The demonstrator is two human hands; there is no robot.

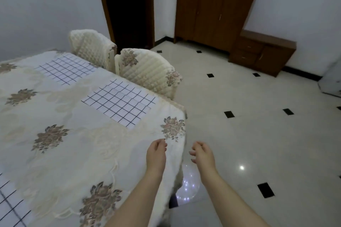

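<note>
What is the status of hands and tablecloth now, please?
Left hand at tablecloth corner, grip unclear. Right hand loosely curled, holding nothing. Grid mat lies beyond, apart.

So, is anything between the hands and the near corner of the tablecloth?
Nothing visible. The left hand is over the tablecloth by that corner; the right hand hangs beside it over the floor. The checked mat lies farther in.

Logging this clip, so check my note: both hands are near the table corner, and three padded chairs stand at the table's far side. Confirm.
Wrong count: the head view shows two padded chairs, not three, at the table's far side. The left hand and right hand are near its corner.
</note>
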